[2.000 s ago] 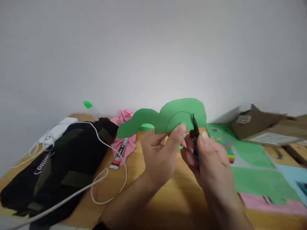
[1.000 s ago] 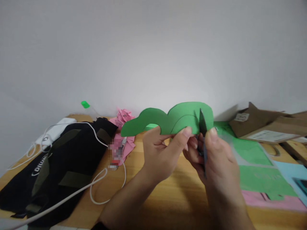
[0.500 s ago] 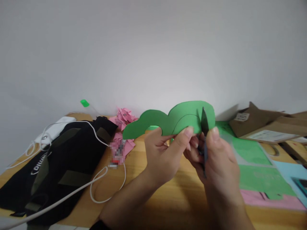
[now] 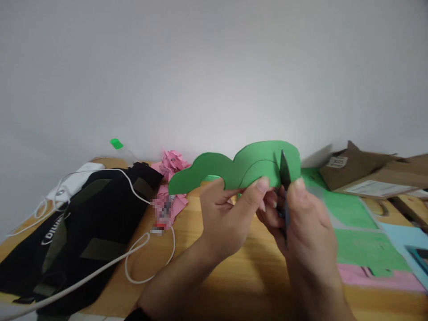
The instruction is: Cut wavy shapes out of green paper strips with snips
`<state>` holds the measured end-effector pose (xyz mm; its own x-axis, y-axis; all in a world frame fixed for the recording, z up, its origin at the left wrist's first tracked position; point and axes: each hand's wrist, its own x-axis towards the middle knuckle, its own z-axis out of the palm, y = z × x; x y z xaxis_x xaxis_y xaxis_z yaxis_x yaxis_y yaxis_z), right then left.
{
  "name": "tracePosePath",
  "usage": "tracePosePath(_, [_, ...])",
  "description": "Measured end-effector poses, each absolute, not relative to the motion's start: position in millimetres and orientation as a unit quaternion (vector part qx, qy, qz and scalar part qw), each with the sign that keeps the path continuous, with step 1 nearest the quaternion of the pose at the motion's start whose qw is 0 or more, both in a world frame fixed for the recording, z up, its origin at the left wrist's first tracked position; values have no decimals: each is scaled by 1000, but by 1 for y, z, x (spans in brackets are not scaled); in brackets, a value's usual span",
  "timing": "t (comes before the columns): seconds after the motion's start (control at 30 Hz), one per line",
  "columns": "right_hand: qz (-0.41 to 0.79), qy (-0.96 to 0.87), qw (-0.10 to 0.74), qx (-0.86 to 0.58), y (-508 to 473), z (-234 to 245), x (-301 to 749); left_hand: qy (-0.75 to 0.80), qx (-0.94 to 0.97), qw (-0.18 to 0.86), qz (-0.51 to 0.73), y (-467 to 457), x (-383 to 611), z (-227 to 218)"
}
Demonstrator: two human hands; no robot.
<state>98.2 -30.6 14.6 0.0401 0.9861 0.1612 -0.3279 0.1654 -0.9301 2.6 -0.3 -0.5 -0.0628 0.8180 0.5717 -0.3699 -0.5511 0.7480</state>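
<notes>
A wavy piece of green paper [image 4: 257, 156] is held up above the table, with a curved pencil-like line drawn on it. My left hand [image 4: 227, 218] pinches its lower edge between thumb and fingers. In my right hand [image 4: 309, 227] is a pair of scissors [image 4: 284, 169]. One dark blade stands upright in front of the paper near its right end; the other blade is hidden behind the sheet. The scissors' handles are mostly covered by my fingers. Both hands are close together, their fingertips nearly touching.
A black bag [image 4: 110, 227] lies on the left of the wooden table [image 4: 234, 285], crossed by a white cable [image 4: 90, 274]. Crumpled pink paper [image 4: 172, 165] sits behind. On the right are a cardboard box [image 4: 371, 171], green sheets [image 4: 368, 249] and light blue paper [image 4: 399, 234].
Almost nothing differs. The hands, scissors and green paper hold nearly the same place, and the view has shifted very slightly.
</notes>
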Motion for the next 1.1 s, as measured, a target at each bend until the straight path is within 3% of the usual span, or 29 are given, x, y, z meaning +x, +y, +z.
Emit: tracePosePath(1.1, [507, -459, 602, -412, -36, 20, 102, 235, 581, 379, 681, 1, -5, 6])
